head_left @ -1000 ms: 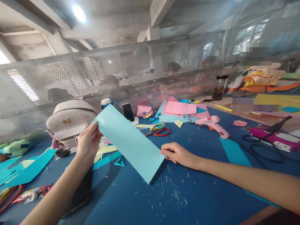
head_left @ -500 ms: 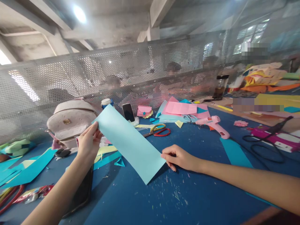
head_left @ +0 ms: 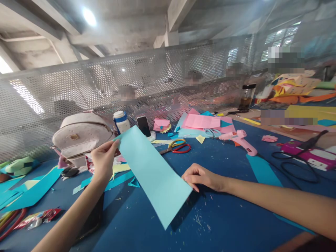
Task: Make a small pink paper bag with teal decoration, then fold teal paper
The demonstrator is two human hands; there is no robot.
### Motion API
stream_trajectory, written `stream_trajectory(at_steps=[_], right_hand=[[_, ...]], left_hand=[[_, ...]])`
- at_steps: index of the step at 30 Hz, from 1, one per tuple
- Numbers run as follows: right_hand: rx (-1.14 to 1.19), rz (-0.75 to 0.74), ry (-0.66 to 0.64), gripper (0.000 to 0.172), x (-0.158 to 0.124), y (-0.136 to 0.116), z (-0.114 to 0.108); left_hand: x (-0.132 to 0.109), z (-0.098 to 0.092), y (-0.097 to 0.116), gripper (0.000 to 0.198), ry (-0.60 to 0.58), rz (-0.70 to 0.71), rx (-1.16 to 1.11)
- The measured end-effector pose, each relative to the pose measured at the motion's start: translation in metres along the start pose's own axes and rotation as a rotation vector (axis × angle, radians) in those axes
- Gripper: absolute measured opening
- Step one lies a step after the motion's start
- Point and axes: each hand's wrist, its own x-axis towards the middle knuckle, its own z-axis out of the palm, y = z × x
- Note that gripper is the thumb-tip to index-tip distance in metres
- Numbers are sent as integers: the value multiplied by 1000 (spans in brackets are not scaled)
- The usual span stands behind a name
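Note:
A long light-blue paper strip (head_left: 154,175) is held tilted above the dark blue table (head_left: 136,227). My left hand (head_left: 105,159) pinches its upper left corner. At the lower right edge of the strip, the fingers of my right hand (head_left: 202,177) are pinched on the paper. Behind the strip lie scissors (head_left: 178,146) with red and yellow handles. A pink glue gun (head_left: 243,141) rests beyond my right hand.
A pale pink backpack (head_left: 81,136), a white bottle (head_left: 121,122) and a phone (head_left: 144,126) stand at the back left. Pink sheets (head_left: 202,121) lie at the back. A purple power strip (head_left: 307,155) with a black cable is on the right.
My left hand has moved right and slightly down with its corner. The strip's lower end has come down and nearer, and my right hand has shifted slightly right. The white bottle shows more.

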Motion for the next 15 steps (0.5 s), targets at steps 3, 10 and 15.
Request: stream_trajectory(at_steps=[3, 10, 15], right_hand=[[99, 18, 7, 39, 1, -1, 3], [156, 28, 64, 37, 5, 3, 3], [-47, 7, 285, 41, 5, 12, 1]], left_hand=[[-14, 9, -5, 29, -97, -41, 18], [-37, 21, 1, 29, -228, -142, 4], [-40, 22, 7, 31, -233, -209, -30]])
